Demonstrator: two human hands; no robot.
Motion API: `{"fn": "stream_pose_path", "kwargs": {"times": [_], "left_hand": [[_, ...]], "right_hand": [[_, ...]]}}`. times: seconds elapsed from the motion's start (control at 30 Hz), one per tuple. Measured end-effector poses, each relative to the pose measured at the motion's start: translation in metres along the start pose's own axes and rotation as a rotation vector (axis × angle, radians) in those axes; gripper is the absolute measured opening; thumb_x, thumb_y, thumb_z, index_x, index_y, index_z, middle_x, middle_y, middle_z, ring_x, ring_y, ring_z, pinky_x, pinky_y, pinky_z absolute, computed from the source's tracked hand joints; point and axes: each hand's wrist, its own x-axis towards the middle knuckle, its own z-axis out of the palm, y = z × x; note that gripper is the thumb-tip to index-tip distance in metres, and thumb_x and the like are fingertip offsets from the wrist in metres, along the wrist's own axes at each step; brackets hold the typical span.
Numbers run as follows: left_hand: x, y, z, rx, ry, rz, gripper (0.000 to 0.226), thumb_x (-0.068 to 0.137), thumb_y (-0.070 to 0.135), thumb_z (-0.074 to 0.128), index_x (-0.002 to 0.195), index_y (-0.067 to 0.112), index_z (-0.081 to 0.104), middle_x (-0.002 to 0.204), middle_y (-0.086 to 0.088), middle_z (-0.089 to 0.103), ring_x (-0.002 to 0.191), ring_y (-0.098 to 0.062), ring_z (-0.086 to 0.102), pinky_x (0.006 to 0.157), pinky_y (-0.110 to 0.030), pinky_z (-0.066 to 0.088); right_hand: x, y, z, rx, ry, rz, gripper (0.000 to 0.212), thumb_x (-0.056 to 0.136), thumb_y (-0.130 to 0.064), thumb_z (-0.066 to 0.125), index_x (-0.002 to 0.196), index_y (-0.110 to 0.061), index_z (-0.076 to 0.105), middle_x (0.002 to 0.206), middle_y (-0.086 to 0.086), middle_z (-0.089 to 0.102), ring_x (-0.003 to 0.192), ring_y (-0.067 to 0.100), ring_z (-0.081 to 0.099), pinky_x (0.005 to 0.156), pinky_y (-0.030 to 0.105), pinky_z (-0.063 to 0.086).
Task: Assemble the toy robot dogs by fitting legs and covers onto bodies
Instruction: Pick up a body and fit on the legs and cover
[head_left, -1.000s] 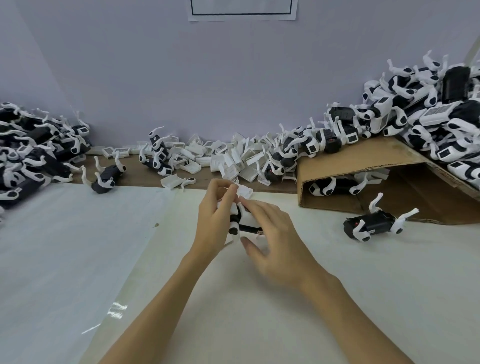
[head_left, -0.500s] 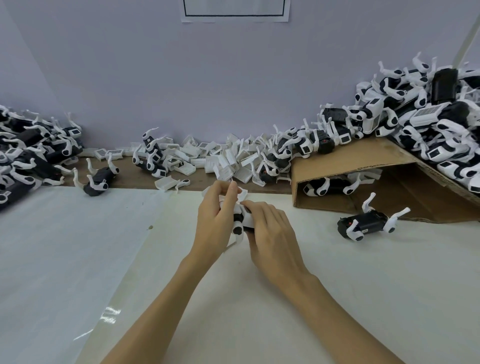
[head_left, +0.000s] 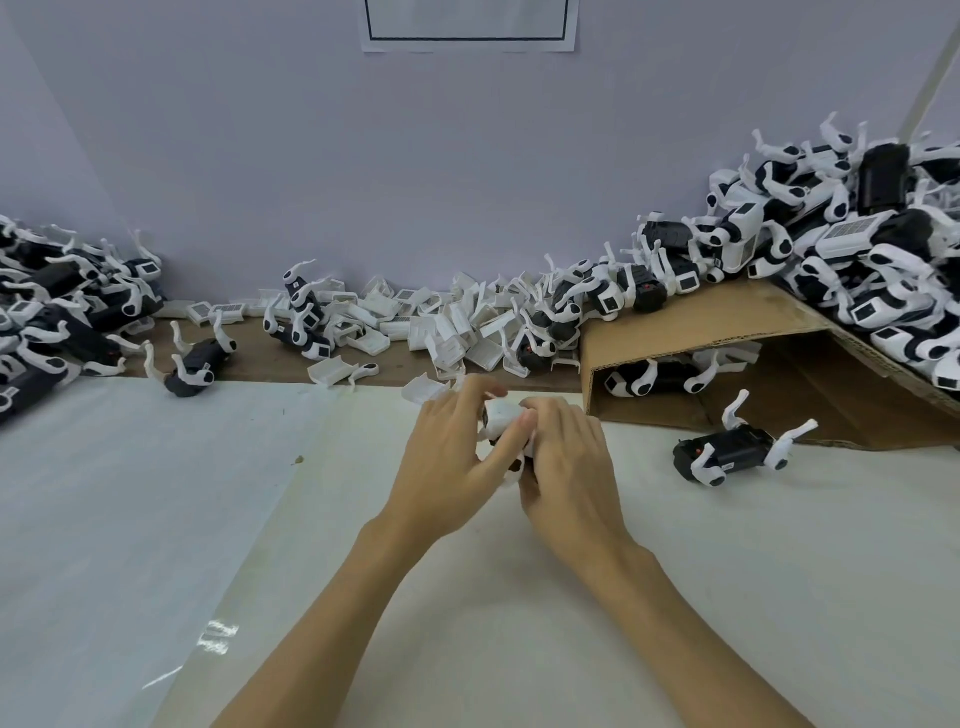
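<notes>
A black and white toy dog (head_left: 503, 422) with a white cover on top sits between my two hands at the table's middle. My left hand (head_left: 447, 457) grips it from the left, thumb across its side. From the right, my right hand (head_left: 569, 462) wraps it, a fingertip pressing on the cover. Most of the dog's body is hidden by my fingers. A loose white cover (head_left: 423, 391) lies just behind my left hand.
Loose white covers (head_left: 447, 322) are heaped along the back wall. Dogs are piled at the left (head_left: 57, 312) and at the right on a tilted cardboard box (head_left: 727, 332). One black dog (head_left: 732, 449) lies legs-up right of my hands, another (head_left: 195, 364) at back left.
Both hands have closed in tighter around the dog, and the white cover that was pinched above it now sits on its body under my fingers.
</notes>
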Motion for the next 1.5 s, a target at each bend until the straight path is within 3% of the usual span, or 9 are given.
{"fn": "stream_pose_path", "kwargs": {"times": [0.13, 0.3, 0.47, 0.57, 0.83, 1.1, 1.27, 1.37, 1.5], "left_hand": [[0.005, -0.005, -0.002, 0.041, -0.106, -0.088, 0.059, 0.096, 0.075, 0.036, 0.084, 0.02, 0.055, 0.077, 0.003, 0.06, 0.087, -0.016, 0.053, 0.091, -0.035, 0.04], [0.007, -0.014, -0.025, -0.218, -0.401, -0.247, 0.053, 0.082, 0.082, 0.048, 0.115, 0.043, 0.063, 0.121, 0.012, 0.06, 0.125, -0.009, 0.043, 0.103, -0.034, 0.036], [0.008, -0.019, -0.04, -0.209, -0.451, -0.216, 0.028, 0.083, 0.049, 0.058, 0.109, 0.046, 0.068, 0.123, 0.008, 0.057, 0.129, -0.01, 0.038, 0.107, -0.023, 0.036], [0.008, -0.021, -0.041, -0.099, -0.394, -0.039, 0.036, 0.088, 0.068, 0.058, 0.112, 0.044, 0.071, 0.12, 0.022, 0.065, 0.131, 0.003, 0.038, 0.111, -0.023, 0.025], [0.009, -0.035, -0.036, 0.341, -0.177, 0.312, 0.043, 0.098, 0.065, 0.061, 0.116, 0.029, 0.076, 0.137, 0.014, 0.064, 0.14, -0.021, 0.046, 0.116, -0.036, 0.022], [0.007, -0.036, -0.02, 0.213, -0.244, 0.28, 0.033, 0.1, 0.055, 0.063, 0.106, 0.023, 0.071, 0.149, 0.016, 0.051, 0.146, -0.015, 0.027, 0.111, -0.038, 0.019], [0.008, -0.028, -0.016, 0.16, -0.068, 0.186, 0.06, 0.095, 0.062, 0.066, 0.148, 0.042, 0.047, 0.148, 0.022, 0.044, 0.141, -0.008, 0.036, 0.113, -0.03, 0.022], [0.007, -0.027, -0.015, -0.036, -0.093, 0.002, 0.069, 0.087, 0.071, 0.069, 0.145, 0.05, 0.038, 0.132, 0.037, 0.046, 0.132, 0.003, 0.036, 0.11, -0.019, 0.022], [0.003, -0.025, -0.011, -0.296, -0.162, -0.157, 0.06, 0.088, 0.063, 0.072, 0.142, 0.057, 0.045, 0.134, 0.035, 0.051, 0.134, -0.004, 0.041, 0.115, -0.041, 0.04]], "right_hand": [[0.0, 0.008, -0.008, 0.094, -0.139, -0.018, 0.048, 0.086, -0.011, 0.067, 0.133, -0.016, 0.058, 0.127, -0.004, 0.058, 0.119, 0.02, 0.054, 0.104, 0.037, 0.04], [0.006, 0.024, -0.033, 0.823, -0.218, 0.21, 0.053, 0.093, -0.02, 0.051, 0.145, -0.032, 0.055, 0.144, -0.026, 0.054, 0.141, -0.004, 0.041, 0.11, 0.01, 0.031], [0.004, 0.041, -0.035, 0.645, -0.59, 0.26, 0.017, 0.104, -0.049, 0.058, 0.113, -0.042, 0.071, 0.096, -0.009, 0.074, 0.095, 0.012, 0.066, 0.086, 0.044, 0.05], [0.001, 0.042, -0.03, 0.613, -0.525, 0.238, 0.023, 0.094, -0.065, 0.061, 0.108, -0.048, 0.069, 0.092, -0.013, 0.074, 0.098, -0.003, 0.063, 0.08, 0.025, 0.045], [0.0, 0.036, -0.007, 0.279, -0.285, 0.045, 0.039, 0.097, -0.055, 0.065, 0.125, -0.027, 0.067, 0.113, -0.018, 0.06, 0.113, 0.003, 0.046, 0.097, 0.011, 0.031], [-0.001, 0.043, -0.008, 0.36, -0.409, 0.131, 0.041, 0.083, -0.061, 0.075, 0.117, -0.041, 0.065, 0.105, -0.025, 0.058, 0.112, 0.0, 0.046, 0.087, 0.019, 0.037], [0.003, 0.039, -0.014, 0.375, -0.241, 0.262, 0.035, 0.086, -0.047, 0.081, 0.115, -0.035, 0.067, 0.101, -0.023, 0.056, 0.102, 0.003, 0.052, 0.084, 0.02, 0.041], [0.003, 0.04, -0.022, 0.55, -0.214, 0.342, 0.033, 0.085, -0.047, 0.083, 0.114, -0.043, 0.069, 0.11, -0.017, 0.063, 0.107, -0.001, 0.058, 0.086, 0.015, 0.045], [0.001, 0.038, -0.025, 0.624, -0.23, 0.343, 0.031, 0.085, -0.049, 0.082, 0.113, -0.049, 0.067, 0.113, -0.022, 0.066, 0.114, -0.013, 0.052, 0.087, 0.005, 0.039]]}}
